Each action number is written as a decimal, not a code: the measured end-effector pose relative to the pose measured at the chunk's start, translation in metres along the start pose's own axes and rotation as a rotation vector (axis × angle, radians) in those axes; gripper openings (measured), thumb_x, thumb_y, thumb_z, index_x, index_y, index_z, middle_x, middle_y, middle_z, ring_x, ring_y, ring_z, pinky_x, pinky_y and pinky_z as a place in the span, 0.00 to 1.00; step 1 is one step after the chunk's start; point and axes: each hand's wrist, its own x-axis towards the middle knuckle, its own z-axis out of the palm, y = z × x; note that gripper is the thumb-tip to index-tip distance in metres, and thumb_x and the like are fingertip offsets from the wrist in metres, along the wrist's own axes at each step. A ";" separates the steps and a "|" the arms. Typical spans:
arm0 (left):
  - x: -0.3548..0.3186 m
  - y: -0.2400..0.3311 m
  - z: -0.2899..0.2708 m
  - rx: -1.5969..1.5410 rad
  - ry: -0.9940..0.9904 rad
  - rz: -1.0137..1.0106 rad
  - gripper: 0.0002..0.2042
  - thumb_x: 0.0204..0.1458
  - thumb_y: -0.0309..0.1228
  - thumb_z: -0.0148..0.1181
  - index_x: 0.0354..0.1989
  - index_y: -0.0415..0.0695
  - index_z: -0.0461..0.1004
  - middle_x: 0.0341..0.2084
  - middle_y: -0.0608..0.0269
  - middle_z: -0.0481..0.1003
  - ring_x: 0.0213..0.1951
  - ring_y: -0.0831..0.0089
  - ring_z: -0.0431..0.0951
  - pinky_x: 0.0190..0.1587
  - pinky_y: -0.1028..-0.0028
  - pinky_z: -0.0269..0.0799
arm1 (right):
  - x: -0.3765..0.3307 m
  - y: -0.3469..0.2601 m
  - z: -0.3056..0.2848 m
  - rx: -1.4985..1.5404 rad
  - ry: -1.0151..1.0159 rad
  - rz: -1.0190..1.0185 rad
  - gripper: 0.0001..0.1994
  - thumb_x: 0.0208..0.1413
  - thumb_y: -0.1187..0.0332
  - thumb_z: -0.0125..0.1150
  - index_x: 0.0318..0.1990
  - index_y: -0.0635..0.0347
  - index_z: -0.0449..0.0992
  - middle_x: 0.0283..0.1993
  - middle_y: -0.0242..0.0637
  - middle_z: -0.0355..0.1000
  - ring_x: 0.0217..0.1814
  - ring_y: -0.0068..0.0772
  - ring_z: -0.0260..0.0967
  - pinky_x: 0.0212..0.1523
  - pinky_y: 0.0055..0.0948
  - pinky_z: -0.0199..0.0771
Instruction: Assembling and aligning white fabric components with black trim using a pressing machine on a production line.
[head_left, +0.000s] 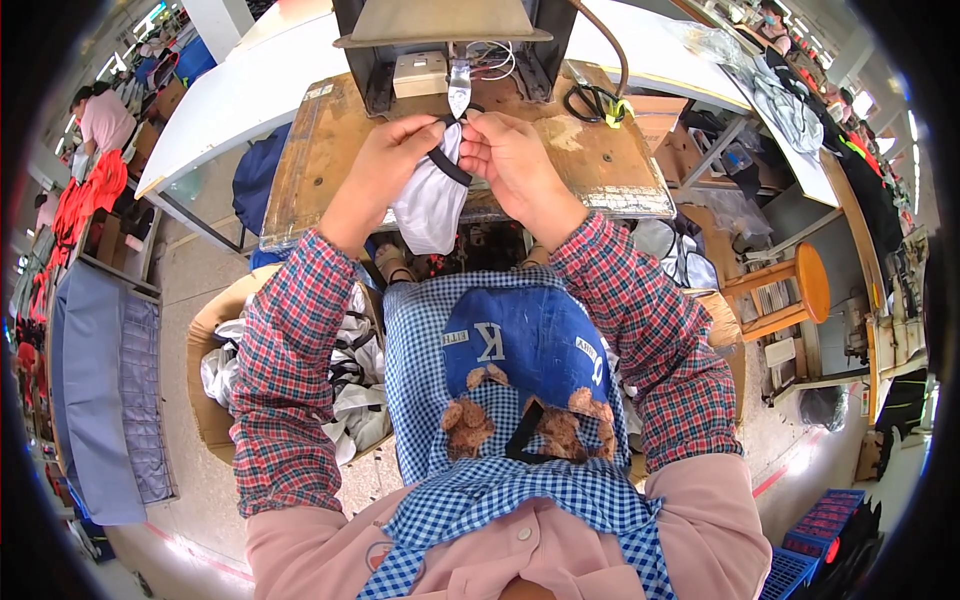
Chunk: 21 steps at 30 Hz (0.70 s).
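Note:
A white fabric piece (430, 212) with a black trim band (448, 167) hangs over the front edge of a worn wooden table. My left hand (390, 165) pinches its upper edge between thumb and fingers. On the other side my right hand (512, 165) is closed on the trim, its fingertips curled in. Both hands meet just below the narrow metal tip (459, 90) of a bench machine (440, 22). Part of the black band shows beside that tip; how the two touch is hidden by my fingers.
Scissors with black handles (590, 103) lie at the wooden table's (330, 130) right. A cardboard box (212, 330) of white and black pieces stands left of my lap. A wooden stool (808, 283) is at right. White tables (245, 100) flank the machine; a person (103, 115) sits far left.

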 end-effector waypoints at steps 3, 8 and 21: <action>0.001 0.000 -0.001 -0.001 -0.017 0.009 0.10 0.63 0.31 0.56 0.46 0.37 0.76 0.36 0.72 0.77 0.37 0.85 0.74 0.41 0.82 0.70 | 0.000 0.000 0.000 -0.001 -0.007 -0.001 0.07 0.62 0.66 0.59 0.34 0.58 0.75 0.32 0.29 0.74 0.32 0.22 0.72 0.35 0.24 0.74; 0.000 0.001 -0.003 -0.007 -0.040 -0.001 0.11 0.63 0.32 0.57 0.45 0.37 0.76 0.35 0.71 0.77 0.36 0.84 0.75 0.40 0.82 0.70 | -0.001 0.000 0.001 -0.007 0.012 0.003 0.07 0.62 0.66 0.59 0.35 0.59 0.75 0.32 0.29 0.74 0.32 0.22 0.72 0.34 0.24 0.74; -0.003 0.007 -0.003 0.040 -0.007 -0.031 0.13 0.62 0.33 0.57 0.48 0.36 0.76 0.37 0.69 0.77 0.39 0.83 0.75 0.42 0.81 0.70 | -0.001 -0.005 0.006 0.026 0.038 0.010 0.08 0.63 0.65 0.58 0.36 0.59 0.75 0.32 0.29 0.73 0.32 0.22 0.71 0.34 0.25 0.74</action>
